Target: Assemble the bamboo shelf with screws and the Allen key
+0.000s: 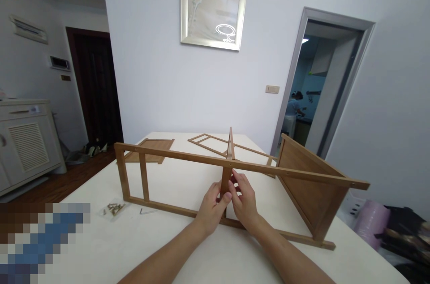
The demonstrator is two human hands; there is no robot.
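A brown wooden shelf frame [181, 157] stands on its long side across the white table. My left hand [212, 208] is closed around its middle crosspiece [225, 181], with the thumb on the near face. From the other side, the curled fingers of my right hand [244, 196] close on that same crosspiece; part of the grip is hidden. A thin wooden panel [230, 140], seen nearly edge-on, rises behind the crosspiece. At the frame's right end, a solid wooden panel [305, 181] joins it and reaches back.
Left of the frame lie a clear bag of screws [114, 208] and an Allen key [148, 211]. Farther back on the table [168, 248] are a flat slatted panel [151, 149] and another ladder-like frame [215, 144]. A person [294, 107] is visible beyond the doorway.
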